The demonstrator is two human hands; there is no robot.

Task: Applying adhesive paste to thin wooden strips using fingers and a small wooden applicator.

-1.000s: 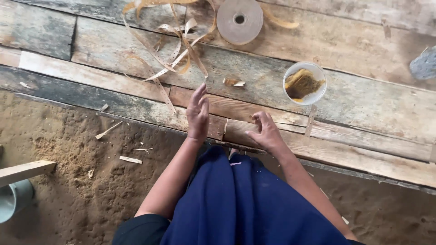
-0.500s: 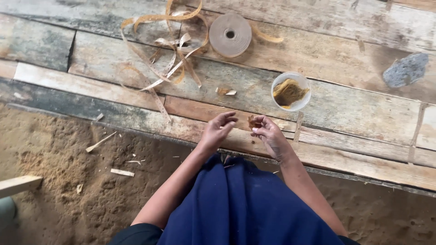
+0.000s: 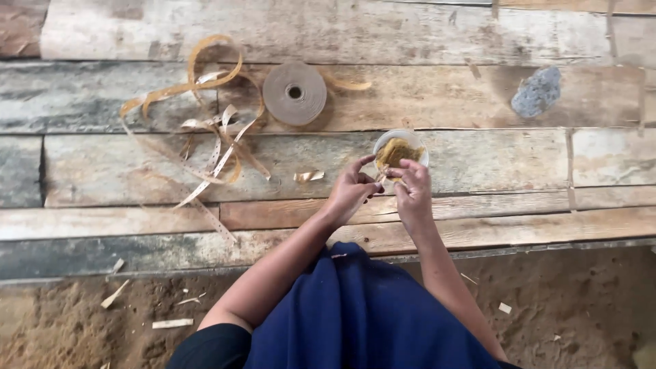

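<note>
My left hand (image 3: pixel 350 190) and my right hand (image 3: pixel 411 191) meet over a rough plank floor (image 3: pixel 478 41), fingertips pinched together on a small thin strip piece between them. They hover at the near rim of a small clear cup (image 3: pixel 400 147) holding yellow-brown material. A round roll of brown tape-like strip (image 3: pixel 294 93) lies flat beyond the hands. A tangle of loose tan strips (image 3: pixel 205 133) spreads to its left. A small curled strip scrap (image 3: pixel 308 176) lies just left of my left hand.
A grey stone (image 3: pixel 538 91) rests on the planks at the upper right. Below the plank edge is sandy ground (image 3: pixel 102 321) with scattered wood chips. Dark blue cloth (image 3: pixel 355 314) covers my lap at the bottom centre.
Both hands rose from the near plank toward the cup and came together, fingers pinching a small piece. The view shifted, so the roll and strips now sit lower in frame.
</note>
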